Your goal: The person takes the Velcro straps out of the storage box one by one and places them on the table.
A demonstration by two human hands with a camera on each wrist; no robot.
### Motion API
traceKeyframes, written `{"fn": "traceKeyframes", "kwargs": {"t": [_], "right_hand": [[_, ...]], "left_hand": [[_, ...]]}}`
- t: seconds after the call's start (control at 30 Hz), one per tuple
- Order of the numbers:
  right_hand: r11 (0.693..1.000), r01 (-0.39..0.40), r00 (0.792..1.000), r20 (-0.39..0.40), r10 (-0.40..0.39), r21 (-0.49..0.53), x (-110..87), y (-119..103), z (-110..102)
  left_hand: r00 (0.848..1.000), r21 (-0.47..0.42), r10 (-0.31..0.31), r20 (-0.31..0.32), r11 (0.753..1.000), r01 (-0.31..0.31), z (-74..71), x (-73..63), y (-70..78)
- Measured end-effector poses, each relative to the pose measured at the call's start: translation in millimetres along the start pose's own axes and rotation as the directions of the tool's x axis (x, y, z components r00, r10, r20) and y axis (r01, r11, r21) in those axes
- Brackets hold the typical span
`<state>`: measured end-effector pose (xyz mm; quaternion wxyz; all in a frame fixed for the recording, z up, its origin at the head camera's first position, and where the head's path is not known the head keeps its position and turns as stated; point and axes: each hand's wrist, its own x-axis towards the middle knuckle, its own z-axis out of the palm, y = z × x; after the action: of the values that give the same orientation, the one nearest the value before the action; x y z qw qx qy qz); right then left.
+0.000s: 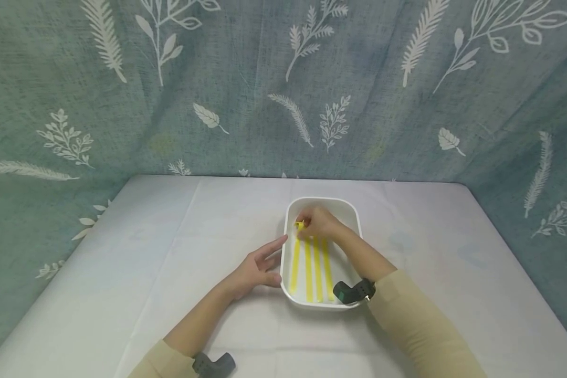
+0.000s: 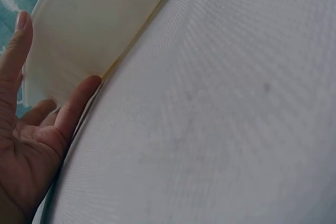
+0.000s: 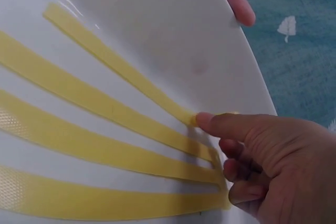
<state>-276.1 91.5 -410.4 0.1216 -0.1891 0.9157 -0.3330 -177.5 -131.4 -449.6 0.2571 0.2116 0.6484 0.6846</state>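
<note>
A blue-green leaf-print curtain (image 1: 245, 89) hangs behind a white-covered table (image 1: 217, 226).

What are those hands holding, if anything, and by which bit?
The right hand pinches the leftmost yellow strip by its far end. The left hand grips nothing; it touches the left side of the white tray.

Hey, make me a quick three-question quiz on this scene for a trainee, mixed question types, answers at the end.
1. How many yellow strips lie in the white tray?
2. Where is the left hand? A) Inside the tray. B) Against the tray's outer side. C) On the right sleeve.
3. True or false: the right hand reaches into the tray, its thumb at the end of one strip.

Key: 1. Four. 2. B. 3. True.
</note>
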Motion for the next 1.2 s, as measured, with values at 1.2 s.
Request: {"fn": "traceKeyframes", "kwargs": {"t": [1.2], "right_hand": [[0.647,0.107,0.994,-0.096,-0.053,0.755,-8.4,-6.4,-14.2]], "left_hand": [[1.000,0.035,-0.007,-0.012,0.999,0.007,1.6,-0.1,-1.3]]}}
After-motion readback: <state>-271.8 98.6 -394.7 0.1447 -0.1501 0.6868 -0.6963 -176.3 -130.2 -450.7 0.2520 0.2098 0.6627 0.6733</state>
